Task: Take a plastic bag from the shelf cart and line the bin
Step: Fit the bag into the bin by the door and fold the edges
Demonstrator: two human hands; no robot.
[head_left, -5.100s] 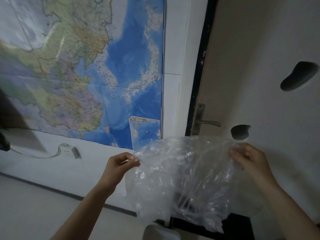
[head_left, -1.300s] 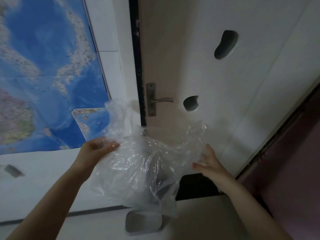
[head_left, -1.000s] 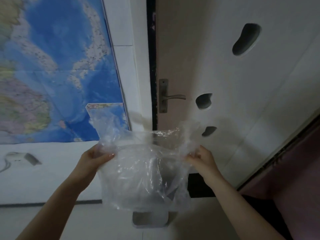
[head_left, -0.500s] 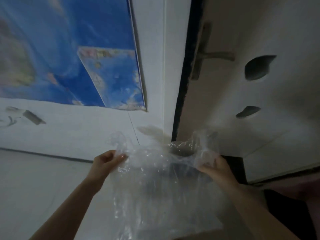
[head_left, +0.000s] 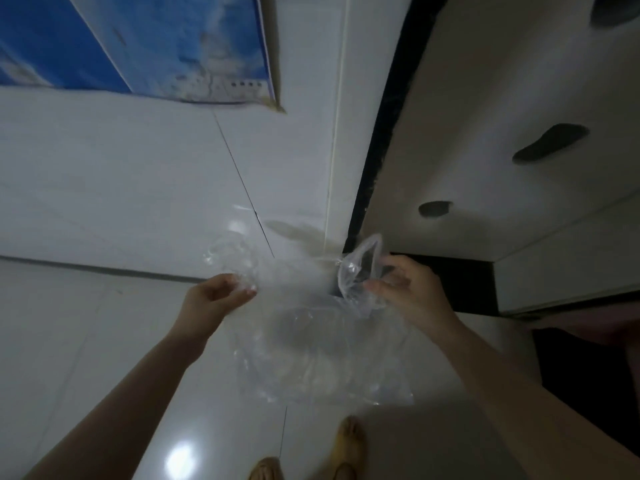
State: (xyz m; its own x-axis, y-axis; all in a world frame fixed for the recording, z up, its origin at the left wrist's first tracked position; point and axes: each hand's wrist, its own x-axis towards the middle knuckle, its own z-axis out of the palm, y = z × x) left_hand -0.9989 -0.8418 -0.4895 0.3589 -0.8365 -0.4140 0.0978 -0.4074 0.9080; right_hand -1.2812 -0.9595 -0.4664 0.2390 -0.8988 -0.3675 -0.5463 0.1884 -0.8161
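1. In the head view, we hold a clear plastic bag (head_left: 322, 344) in front of us, above the pale tiled floor (head_left: 86, 358) and near the foot of the wall (head_left: 138, 174).
2. Our left hand (head_left: 214, 299) is closed in a tight pinch on the bag's left rim, thumb against curled fingers, with film bunched just above the knuckles.
3. Our right hand (head_left: 408, 292) grips the right rim more loosely: the fingers are partly spread, and a loop of film, likely a handle, stands up just beside them.
4. Between the two hands the mouth looks partly spread; the body of the bag hangs below, crumpled and see-through.
5. The bin is not clearly visible. It may lie behind the hanging film, but we cannot tell.
6. We judge the bag to be very light, limp and slippery. It will not hold a shape by itself, and the walls will likely cling together.
7. The best hold is on the rim, at opposite sides of the mouth, pinching a fold of film rather than a single layer so it does not slide out.
8. A sharp tug could tear the thin film, so we would stretch it gently.
9. A door (head_left: 502, 116) stands to the right, a map (head_left: 138, 43) hangs upper left, and our feet (head_left: 346, 445) show at the bottom edge.
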